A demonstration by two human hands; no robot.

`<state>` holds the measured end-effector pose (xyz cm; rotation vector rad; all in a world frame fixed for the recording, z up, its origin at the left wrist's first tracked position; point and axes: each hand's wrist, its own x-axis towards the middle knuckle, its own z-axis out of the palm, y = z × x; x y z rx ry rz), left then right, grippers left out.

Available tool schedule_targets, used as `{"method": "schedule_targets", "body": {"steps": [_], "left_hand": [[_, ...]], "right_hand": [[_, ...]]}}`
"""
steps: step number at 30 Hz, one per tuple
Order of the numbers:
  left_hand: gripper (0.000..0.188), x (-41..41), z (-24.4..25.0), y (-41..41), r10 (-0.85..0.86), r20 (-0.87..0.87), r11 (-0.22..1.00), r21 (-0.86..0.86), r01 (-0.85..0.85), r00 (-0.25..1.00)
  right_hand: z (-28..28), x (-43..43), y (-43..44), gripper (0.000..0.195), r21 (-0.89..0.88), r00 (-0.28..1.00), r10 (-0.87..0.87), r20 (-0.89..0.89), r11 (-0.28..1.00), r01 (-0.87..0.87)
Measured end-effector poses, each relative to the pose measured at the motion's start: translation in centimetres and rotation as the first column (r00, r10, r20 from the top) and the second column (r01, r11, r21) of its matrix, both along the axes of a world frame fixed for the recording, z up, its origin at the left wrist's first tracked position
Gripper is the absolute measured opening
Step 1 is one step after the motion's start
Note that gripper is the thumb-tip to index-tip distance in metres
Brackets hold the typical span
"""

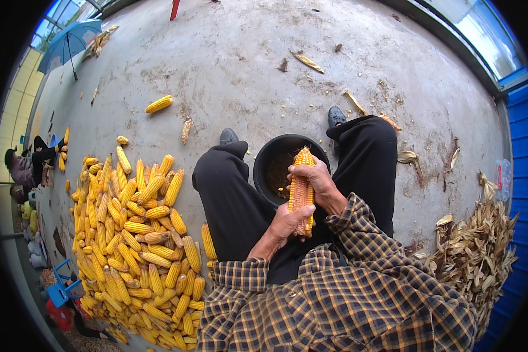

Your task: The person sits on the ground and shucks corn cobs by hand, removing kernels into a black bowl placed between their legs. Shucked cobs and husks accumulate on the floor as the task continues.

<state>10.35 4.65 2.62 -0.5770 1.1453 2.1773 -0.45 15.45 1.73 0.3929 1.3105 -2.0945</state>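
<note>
Both my hands grip one ear of corn [301, 193] above my lap, its tip pointing away from me. A wide strip along its upper side is bare of kernels, while yellow rows stay on both sides and at the tip. My left hand [286, 224] wraps the near end, thumb across the stripped part. Farther up, my right hand [313, 178] closes around the ear near its tip. Just beyond and partly beneath the ear, a black bucket [260, 169] stands between my knees. Some loose material, kernels among it, lies in its shaded bottom.
A big heap of husked corn ears [136, 251] lies to my left. Dry husks [471, 255] are piled at right by a blue wall [523, 154]. One ear [159, 104] and a bare cob [186, 131] lie ahead. Far left are people, a blue stool [61, 288] and an open umbrella [68, 44].
</note>
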Motion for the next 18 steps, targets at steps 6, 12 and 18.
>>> {"method": "schedule_targets", "body": {"steps": [6,12,18], "left_hand": [[0.039,0.1,-0.4,0.6,0.053,-0.121,0.984,-0.162,-0.072,0.991],[0.037,0.1,0.5,-0.3,0.028,0.075,0.994,0.1,-0.035,0.997],[0.037,0.0,0.9,-0.6,0.065,0.091,0.964,0.252,-0.086,0.994]], "right_hand": [[0.4,-0.4,-0.2,0.028,-0.079,0.996,-0.006,0.093,0.997,0.013],[0.0,0.2,-0.4,0.028,0.048,0.999,0.037,-0.026,0.998,-0.036],[0.6,-0.2,0.4,0.031,-0.306,0.988,-0.028,0.153,0.949,0.075]]}}
